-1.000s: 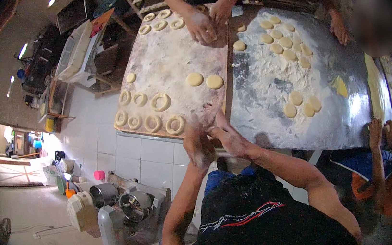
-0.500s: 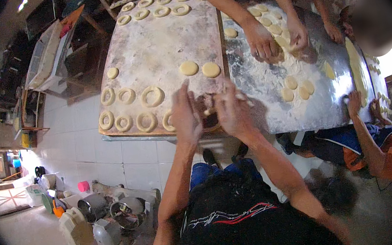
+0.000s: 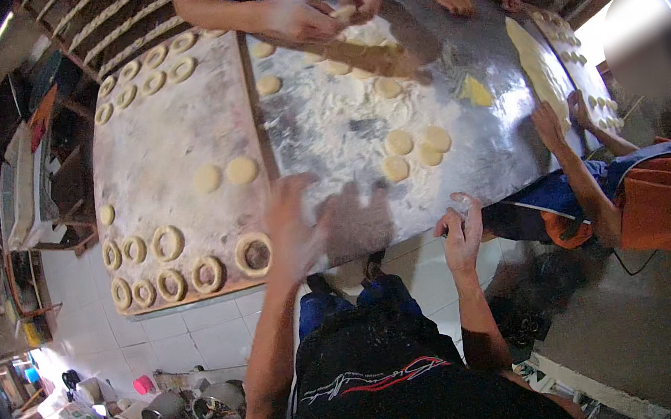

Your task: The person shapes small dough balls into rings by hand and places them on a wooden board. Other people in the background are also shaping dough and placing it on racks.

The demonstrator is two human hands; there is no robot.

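My left hand (image 3: 295, 229) hovers with fingers spread at the near edge where the floured wooden board (image 3: 162, 138) meets the metal table (image 3: 470, 153). It is blurred and holds nothing, beside a dough ring (image 3: 254, 254). My right hand (image 3: 462, 228) is off the table's near edge with fingers loosely curled; whether it holds anything I cannot tell. Two flat dough discs (image 3: 224, 175) lie mid-board. Three more dough discs (image 3: 416, 151) sit on the metal.
Several dough rings (image 3: 156, 271) line the board's near-left edge and more rings (image 3: 150, 69) its far end. Across the table another person's hands (image 3: 317, 13) work dough. A person in orange (image 3: 657, 198) reaches in from the right. Pots and jugs (image 3: 177, 414) stand on the tiled floor.
My hands, together at the board edge before, have separated. The left now reaches over the board and table seam; the right has drawn back off the near edge. The view shifted right.
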